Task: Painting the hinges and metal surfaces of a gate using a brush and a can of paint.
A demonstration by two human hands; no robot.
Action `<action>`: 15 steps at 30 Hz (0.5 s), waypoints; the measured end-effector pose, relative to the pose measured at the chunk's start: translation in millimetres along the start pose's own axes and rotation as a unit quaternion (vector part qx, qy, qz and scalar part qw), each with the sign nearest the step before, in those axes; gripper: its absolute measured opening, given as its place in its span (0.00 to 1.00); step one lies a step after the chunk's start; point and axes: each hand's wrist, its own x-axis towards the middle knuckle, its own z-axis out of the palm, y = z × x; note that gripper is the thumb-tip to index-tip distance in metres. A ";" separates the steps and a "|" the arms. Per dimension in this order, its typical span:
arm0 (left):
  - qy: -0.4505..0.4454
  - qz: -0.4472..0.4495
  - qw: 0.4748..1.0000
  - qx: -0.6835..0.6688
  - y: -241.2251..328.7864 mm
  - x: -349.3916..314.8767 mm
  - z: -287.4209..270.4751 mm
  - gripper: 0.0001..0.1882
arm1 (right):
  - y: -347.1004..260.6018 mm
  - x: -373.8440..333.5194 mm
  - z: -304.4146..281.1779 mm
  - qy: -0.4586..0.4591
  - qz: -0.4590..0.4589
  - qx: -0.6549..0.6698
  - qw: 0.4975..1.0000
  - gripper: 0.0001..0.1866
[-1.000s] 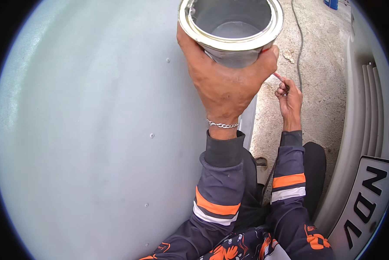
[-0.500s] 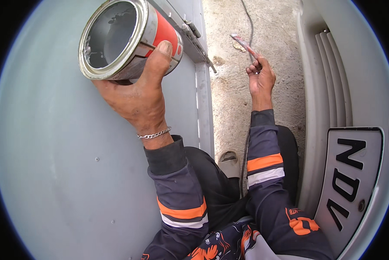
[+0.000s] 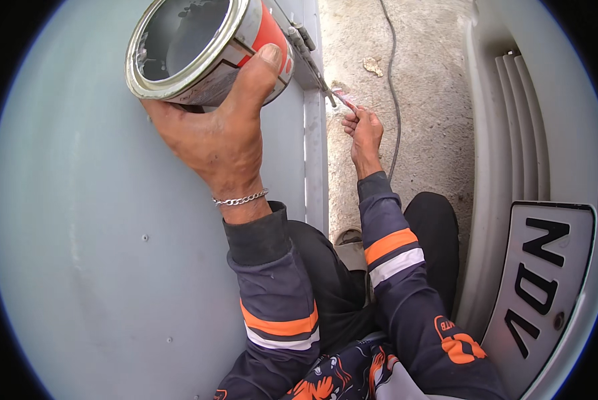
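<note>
My left hand (image 3: pixel 222 127) grips an open paint can (image 3: pixel 179 87) from below, its thumb pressed on the red and grey side. The can tilts and shows grey paint inside. In my right hand (image 3: pixel 366 133) is a slim paintbrush (image 3: pixel 346 101) with a reddish handle, pinched in closed fingers. Its tip is at the lower end of a metal latch rod (image 3: pixel 327 95) on the edge of the grey panel (image 3: pixel 112 267); whether it touches cannot be made out.
On the right stands a vehicle's pale bumper (image 3: pixel 476 133) with a number plate (image 3: pixel 546 280). A dark cable (image 3: pixel 394 87) runs over the concrete ground (image 3: pixel 432 100), beside a small tan scrap (image 3: pixel 372 66). My sandalled foot (image 3: pixel 350 252) is between panel and bumper.
My right hand has moved left with the brush, from above the cable to the latch rod at the panel's edge. The left hand and can have shifted slightly up and right in view.
</note>
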 end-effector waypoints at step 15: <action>-0.025 0.021 0.999 -0.007 -1.6 4.0 -0.1 0.38 | -19.0 -22.0 41.6 -0.102 -0.165 -0.032 0.980 0.19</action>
